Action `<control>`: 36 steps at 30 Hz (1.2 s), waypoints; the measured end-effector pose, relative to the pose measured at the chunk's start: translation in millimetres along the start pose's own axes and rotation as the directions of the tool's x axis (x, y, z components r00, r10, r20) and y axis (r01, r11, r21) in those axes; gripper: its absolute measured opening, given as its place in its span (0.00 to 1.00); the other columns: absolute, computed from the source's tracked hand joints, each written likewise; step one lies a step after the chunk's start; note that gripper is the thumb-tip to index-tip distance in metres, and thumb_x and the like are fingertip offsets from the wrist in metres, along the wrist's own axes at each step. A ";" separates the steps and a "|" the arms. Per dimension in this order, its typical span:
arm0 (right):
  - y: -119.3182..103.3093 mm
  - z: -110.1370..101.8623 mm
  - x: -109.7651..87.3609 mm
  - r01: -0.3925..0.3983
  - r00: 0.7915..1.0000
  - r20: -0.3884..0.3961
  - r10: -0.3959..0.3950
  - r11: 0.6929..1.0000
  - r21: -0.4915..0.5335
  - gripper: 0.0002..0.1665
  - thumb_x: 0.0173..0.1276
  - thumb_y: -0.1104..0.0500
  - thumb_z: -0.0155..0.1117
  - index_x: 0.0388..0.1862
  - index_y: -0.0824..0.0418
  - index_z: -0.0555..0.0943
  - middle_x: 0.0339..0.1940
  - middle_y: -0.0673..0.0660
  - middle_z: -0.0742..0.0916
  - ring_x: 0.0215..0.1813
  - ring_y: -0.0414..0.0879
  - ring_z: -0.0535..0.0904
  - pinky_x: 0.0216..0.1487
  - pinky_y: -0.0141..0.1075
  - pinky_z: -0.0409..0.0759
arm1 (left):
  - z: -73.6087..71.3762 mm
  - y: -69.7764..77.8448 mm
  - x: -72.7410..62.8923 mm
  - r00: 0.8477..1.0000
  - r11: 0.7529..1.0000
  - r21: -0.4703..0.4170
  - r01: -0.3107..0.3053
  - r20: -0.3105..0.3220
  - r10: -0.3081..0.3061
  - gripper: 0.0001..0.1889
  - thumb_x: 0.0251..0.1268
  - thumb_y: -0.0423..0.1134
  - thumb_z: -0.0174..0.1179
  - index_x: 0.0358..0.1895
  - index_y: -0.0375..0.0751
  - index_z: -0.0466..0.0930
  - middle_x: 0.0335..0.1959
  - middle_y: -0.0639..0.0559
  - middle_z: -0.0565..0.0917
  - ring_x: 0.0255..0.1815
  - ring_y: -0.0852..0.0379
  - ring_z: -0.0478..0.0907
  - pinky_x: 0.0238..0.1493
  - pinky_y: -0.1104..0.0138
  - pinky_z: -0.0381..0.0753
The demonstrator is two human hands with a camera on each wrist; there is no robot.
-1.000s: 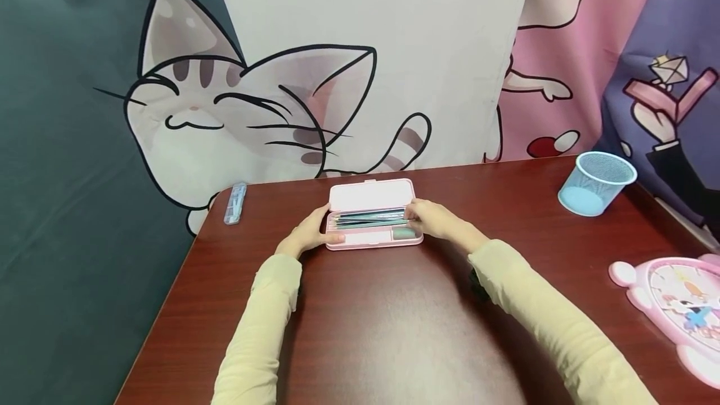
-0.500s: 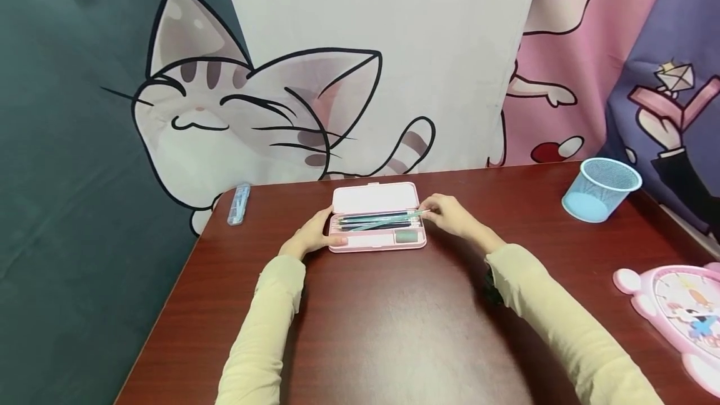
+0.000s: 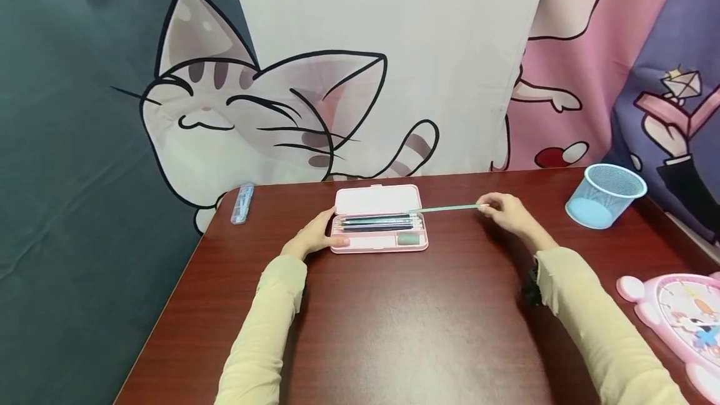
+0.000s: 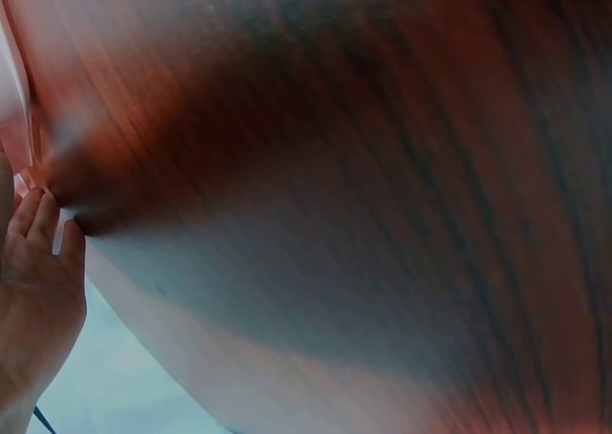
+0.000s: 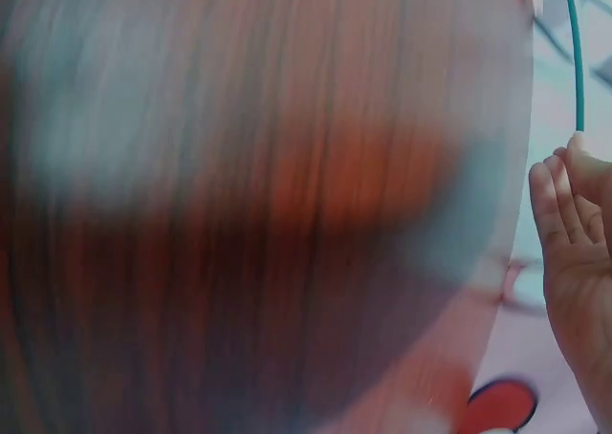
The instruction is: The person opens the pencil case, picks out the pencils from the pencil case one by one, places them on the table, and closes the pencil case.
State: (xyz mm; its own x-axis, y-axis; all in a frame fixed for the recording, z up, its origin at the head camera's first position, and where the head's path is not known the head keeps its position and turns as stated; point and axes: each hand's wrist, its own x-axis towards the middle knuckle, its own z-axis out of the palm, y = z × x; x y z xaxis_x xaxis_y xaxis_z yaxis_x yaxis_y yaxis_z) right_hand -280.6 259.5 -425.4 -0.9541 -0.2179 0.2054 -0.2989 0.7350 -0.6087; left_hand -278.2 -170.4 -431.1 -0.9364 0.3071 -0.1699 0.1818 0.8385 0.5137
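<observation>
An open pink pencil case (image 3: 365, 241) lies on the table with its lid folded back. Several dark and green pencils (image 3: 378, 222) lie in its long compartment, and a grey-green eraser (image 3: 407, 239) sits in the front right one. My left hand (image 3: 311, 236) grips the left end of the case, thumb over the front corner and fingers behind. Between thumb and fingertips, my right hand (image 3: 509, 212) pinches one end of a light green pencil (image 3: 450, 208). That pencil points left, its far end overlapping the lid's right edge in the head view. The right wrist view shows the green pencil (image 5: 578, 61) rising from the fingertips.
At the back right of the brown table (image 3: 394, 317) stands a blue mesh pen holder (image 3: 605, 199). A pink animal-shaped clock (image 3: 675, 311) lies at the right edge. A light blue narrow object (image 3: 242, 204) lies at the back left. Printed cloth (image 3: 450, 67) hangs behind.
My right hand has drawn one green pencil out of the case and moved right with it. The left hand has stayed at the case's left end.
</observation>
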 end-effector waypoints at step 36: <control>49.9 -21.8 -7.0 -0.182 0.974 0.143 0.177 0.983 0.029 0.14 0.65 0.67 0.55 0.47 0.75 0.74 0.36 0.68 0.81 0.36 0.45 0.72 0.40 0.35 0.69 | 0.0 1.6 -0.5 1.000 1.000 0.003 0.029 0.007 -0.029 0.51 0.48 0.55 0.66 0.72 0.42 0.46 0.71 0.42 0.56 0.71 0.47 0.55 0.69 0.52 0.56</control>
State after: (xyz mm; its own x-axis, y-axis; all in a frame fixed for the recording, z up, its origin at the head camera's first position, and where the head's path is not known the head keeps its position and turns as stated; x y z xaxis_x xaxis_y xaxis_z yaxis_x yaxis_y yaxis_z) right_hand -288.5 311.8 -440.5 -0.9846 -0.1740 -0.0167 -0.1202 0.7433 -0.6580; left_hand -277.4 -169.2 -430.2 -0.9391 0.2860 -0.1907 0.1557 0.8485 0.5058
